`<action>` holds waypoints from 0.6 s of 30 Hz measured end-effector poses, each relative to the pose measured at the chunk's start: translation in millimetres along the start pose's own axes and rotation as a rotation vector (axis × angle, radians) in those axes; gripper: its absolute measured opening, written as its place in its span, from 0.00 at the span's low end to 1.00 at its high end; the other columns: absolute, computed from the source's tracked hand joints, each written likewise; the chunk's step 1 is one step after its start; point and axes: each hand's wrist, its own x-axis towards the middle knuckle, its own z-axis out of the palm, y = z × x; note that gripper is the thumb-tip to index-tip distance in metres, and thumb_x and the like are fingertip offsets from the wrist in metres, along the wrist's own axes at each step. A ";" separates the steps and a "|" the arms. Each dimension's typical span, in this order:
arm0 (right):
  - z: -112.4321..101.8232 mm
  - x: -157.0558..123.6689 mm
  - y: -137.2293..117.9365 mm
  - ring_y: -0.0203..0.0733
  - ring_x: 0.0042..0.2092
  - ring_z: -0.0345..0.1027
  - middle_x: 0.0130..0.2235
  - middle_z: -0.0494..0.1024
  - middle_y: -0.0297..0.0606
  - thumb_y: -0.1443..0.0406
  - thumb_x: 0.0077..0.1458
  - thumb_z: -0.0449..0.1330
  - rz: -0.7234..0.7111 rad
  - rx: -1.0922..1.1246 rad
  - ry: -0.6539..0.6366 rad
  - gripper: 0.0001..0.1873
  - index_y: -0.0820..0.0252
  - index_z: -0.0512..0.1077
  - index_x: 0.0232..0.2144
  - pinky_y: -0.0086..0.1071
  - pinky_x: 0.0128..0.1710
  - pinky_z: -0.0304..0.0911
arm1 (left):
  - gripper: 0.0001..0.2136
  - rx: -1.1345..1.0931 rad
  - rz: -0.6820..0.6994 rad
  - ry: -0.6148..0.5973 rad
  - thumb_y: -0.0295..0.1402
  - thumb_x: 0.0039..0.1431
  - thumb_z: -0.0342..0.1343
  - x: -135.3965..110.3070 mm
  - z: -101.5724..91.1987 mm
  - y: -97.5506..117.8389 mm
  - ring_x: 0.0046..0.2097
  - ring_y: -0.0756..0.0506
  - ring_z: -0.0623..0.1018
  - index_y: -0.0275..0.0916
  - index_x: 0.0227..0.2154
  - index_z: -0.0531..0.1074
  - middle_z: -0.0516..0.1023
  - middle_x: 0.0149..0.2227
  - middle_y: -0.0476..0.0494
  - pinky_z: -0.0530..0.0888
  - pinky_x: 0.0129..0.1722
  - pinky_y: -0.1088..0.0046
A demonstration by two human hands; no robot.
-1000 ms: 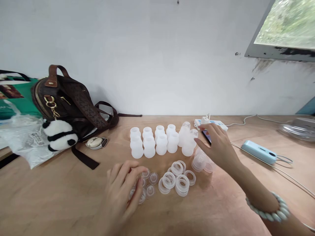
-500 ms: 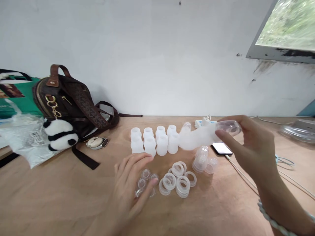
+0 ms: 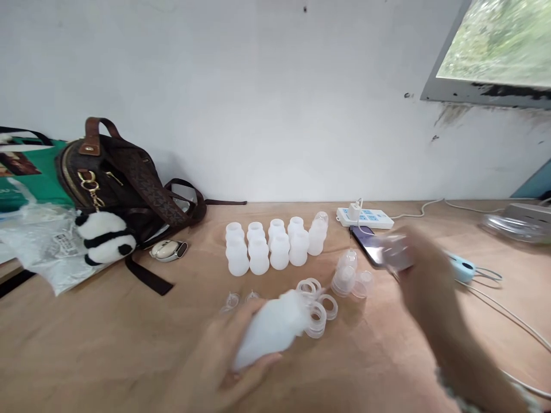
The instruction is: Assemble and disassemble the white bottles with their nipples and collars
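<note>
My left hand [image 3: 219, 367] lies low over the wooden table [image 3: 107, 344], closed round a white plastic bottle [image 3: 271, 327] held on its side. My right hand [image 3: 424, 287] is blurred by motion at the right, and a clear cap [image 3: 396, 252] shows at its fingertips. Behind stand two rows of white bottles [image 3: 267, 246]. A heap of clear rings [image 3: 318, 312] lies beside the held bottle. More clear caps [image 3: 350, 278] sit between my hands. Small clear teats [image 3: 232, 299] lie left of the held bottle.
A phone [image 3: 364, 236] on a cable and a white power strip [image 3: 365, 217] lie behind my right hand, a light blue device [image 3: 460, 267] to its right. At the left are a brown handbag [image 3: 116, 178], a panda charm [image 3: 103, 235], a small gadget [image 3: 169, 249] and a plastic bag [image 3: 38, 241].
My right hand lifted a capped bottle from the row's end. Now my left hand holds the white bottle low over the rings, and my right hand has pulled away to the right.
</note>
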 end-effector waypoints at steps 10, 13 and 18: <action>-51.4 2.5 83.9 0.39 0.22 0.59 0.23 0.67 0.32 0.43 0.53 0.63 -0.027 -0.430 -0.302 0.22 0.51 0.75 0.38 0.33 0.21 0.54 | 0.19 0.128 -0.128 0.221 0.44 0.54 0.65 -21.6 -15.5 -50.8 0.36 0.42 0.84 0.49 0.48 0.74 0.85 0.40 0.51 0.77 0.32 0.75; -31.5 -6.2 82.0 0.40 0.24 0.59 0.25 0.66 0.32 0.38 0.53 0.58 0.015 -0.504 -0.455 0.30 0.55 0.74 0.41 0.34 0.23 0.56 | 0.18 0.193 -0.020 0.216 0.47 0.57 0.62 -8.6 -10.6 -41.4 0.36 0.42 0.84 0.47 0.47 0.73 0.85 0.41 0.49 0.78 0.32 0.74; -15.0 4.1 52.7 0.40 0.27 0.61 0.26 0.69 0.33 0.47 0.61 0.54 0.001 -0.394 -0.352 0.21 0.56 0.72 0.42 0.34 0.27 0.57 | 0.17 0.250 0.082 0.207 0.47 0.60 0.59 9.2 0.7 -31.7 0.39 0.41 0.84 0.46 0.48 0.70 0.83 0.42 0.46 0.79 0.36 0.70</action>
